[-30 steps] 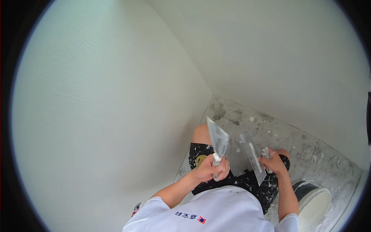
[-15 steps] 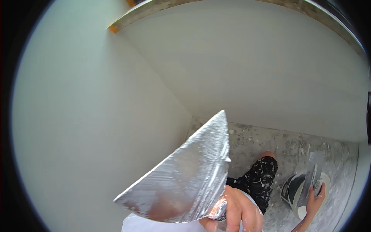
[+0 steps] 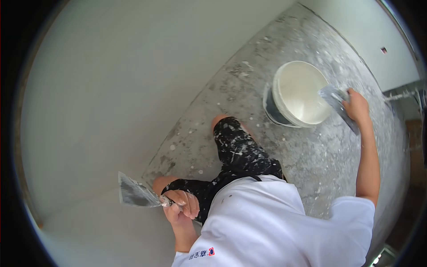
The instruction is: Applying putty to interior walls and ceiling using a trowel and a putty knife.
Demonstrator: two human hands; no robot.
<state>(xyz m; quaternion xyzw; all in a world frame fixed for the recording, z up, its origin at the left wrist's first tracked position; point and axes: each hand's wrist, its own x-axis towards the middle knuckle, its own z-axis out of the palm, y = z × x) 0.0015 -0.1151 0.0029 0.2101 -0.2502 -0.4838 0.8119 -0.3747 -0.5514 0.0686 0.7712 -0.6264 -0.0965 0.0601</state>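
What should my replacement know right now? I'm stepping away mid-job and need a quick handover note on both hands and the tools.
Left hand: gripping the wide putty knife, blade low beside the wall.
Right hand: gripping the second knife, blade at the rim of the bucket of white compound on the spattered floor.
Done: neither blade shows a clear fresh load.
Left: load compound, spread it on the wall.

The metal blade [image 3: 135,195] is smeared and dull. The floor [image 3: 311,155] looks like rough, speckled concrete. The bucket [image 3: 299,92] holds smooth white paste.
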